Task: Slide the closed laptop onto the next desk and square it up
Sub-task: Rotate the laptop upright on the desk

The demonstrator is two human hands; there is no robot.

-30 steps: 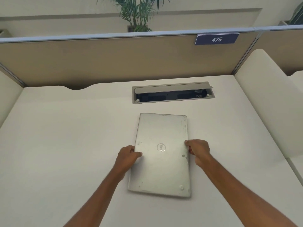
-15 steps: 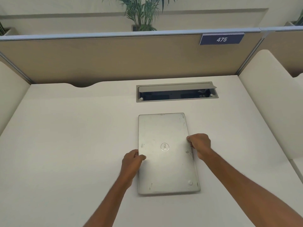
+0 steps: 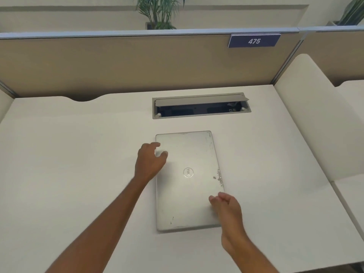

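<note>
A closed silver laptop point(image 3: 187, 180) lies flat on the white desk point(image 3: 78, 164), long side running away from me, its edges roughly parallel to the desk's. My left hand point(image 3: 150, 161) is at the laptop's far left edge, fingers spread, thumb over the lid. My right hand point(image 3: 226, 207) is at the near right edge, fingers apart, covering the near right corner. Neither hand grips the laptop; whether they touch it is unclear.
An open cable hatch point(image 3: 201, 106) sits in the desk just beyond the laptop. A tan partition point(image 3: 137, 62) with a blue "475" sign point(image 3: 254, 41) backs the desk. A white rounded divider point(image 3: 319, 115) stands on the right, another desk beyond it.
Both hands have let go of the laptop's side edges. The left hand moved toward the far left corner, the right hand back toward the near right corner. The laptop now lies straighter.
</note>
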